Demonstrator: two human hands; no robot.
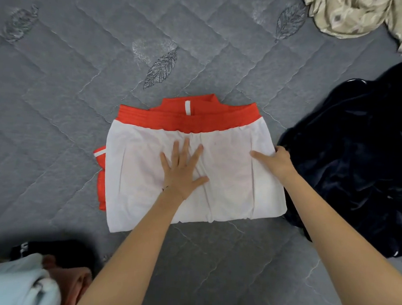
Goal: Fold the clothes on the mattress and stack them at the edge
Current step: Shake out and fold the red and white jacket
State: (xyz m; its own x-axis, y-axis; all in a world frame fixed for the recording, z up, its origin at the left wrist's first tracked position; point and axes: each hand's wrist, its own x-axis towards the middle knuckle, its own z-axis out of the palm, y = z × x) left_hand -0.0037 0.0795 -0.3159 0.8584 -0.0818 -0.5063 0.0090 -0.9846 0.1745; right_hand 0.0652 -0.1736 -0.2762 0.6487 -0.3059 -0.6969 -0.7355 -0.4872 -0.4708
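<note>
Left hand [182, 167]: arm extended, palm flat, fingers spread, pressing middle of folded white-and-red garment [228, 188] at centre of mattress [59, 100]. Right hand [275, 162]: thumb on top, fingers curled over garment's right edge, pinching it. Dark blue clothing [356, 159] just beside, right.

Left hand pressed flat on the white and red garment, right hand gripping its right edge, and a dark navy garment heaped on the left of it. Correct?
Not quite. In the head view the dark navy garment is heaped to the right of the white and red garment, not the left. The left hand and right hand are as stated.
</note>
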